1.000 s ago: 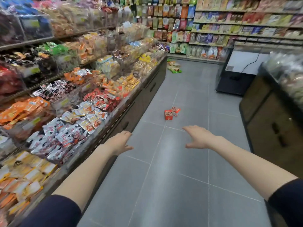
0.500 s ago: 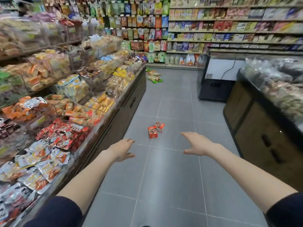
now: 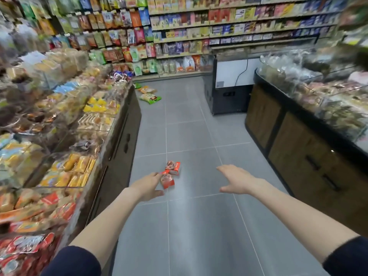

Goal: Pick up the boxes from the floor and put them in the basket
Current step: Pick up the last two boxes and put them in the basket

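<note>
Red boxes (image 3: pixel 170 174) on floor, partly behind left hand (image 3: pixel 146 185); shelves blurred.

Floor (image 3: pixel 199 226): grey square tiles with thin pale joints, running as an aisle between display counters.
Red boxes (image 3: pixel 171 174): two small red cartons lying on the tiles mid-aisle, touching each other, both tipped at angles.
Snack bags (image 3: pixel 149 95): a few green and orange packets lying on the tiles far down the aisle, just beside the left counter's end.
Black cabinet (image 3: pixel 227 100): stands on the floor at the far right.
</note>
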